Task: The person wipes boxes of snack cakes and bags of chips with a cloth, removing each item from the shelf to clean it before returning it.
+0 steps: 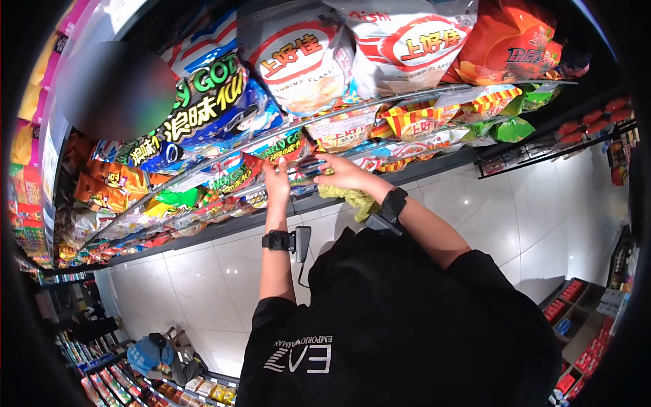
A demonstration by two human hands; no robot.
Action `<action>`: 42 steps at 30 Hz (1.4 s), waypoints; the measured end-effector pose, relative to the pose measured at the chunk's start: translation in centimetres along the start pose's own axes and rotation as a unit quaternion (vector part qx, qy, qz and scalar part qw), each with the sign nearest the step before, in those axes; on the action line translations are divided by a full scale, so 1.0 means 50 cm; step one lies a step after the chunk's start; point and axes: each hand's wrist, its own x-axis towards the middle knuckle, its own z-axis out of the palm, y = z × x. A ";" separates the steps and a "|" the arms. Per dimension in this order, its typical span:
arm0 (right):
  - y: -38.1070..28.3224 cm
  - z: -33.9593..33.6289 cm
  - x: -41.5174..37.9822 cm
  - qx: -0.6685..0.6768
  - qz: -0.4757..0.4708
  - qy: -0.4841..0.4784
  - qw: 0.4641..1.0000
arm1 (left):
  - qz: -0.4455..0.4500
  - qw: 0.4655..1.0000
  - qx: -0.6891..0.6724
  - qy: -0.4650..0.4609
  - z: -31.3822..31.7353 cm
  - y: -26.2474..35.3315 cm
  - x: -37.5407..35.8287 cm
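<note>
My left hand [276, 182] is at the front of a middle shelf, its fingers closed at the lower edge of a red and green snack bag [287, 147]. Just to its right, my right hand [346, 173] reaches toward the same bag with its thumb and forefinger. A crumpled yellow-green cloth [351, 198] hangs from under the right palm, held by the lower fingers. The fingertips of both hands partly overlap the bag and shelf edge, so their exact contact is hard to see. Both wrists wear black straps with small devices.
Large white shrimp flake bags [298, 64] and a blue snack bag [224, 112] fill the upper shelf. Orange bags [112, 186] sit lower left. Behind me are a pale tiled floor [203, 285], a person in a blue top [150, 353] and more shelving [576, 312].
</note>
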 end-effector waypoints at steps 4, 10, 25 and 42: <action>0.017 -0.074 -0.050 0.031 -0.037 0.158 0.986 | -0.040 0.997 0.018 0.060 0.023 -0.104 0.053; -0.053 -0.178 -0.096 -0.039 -0.019 0.322 0.946 | -0.056 0.996 -0.068 -0.004 0.029 0.018 -0.061; -0.041 -0.162 -0.105 -0.214 0.011 0.351 0.912 | -0.011 0.986 -0.107 -0.124 0.042 0.069 -0.145; -0.001 -0.158 -0.155 -0.070 -0.080 0.330 0.938 | 0.230 0.972 0.040 -0.033 0.048 0.180 -0.120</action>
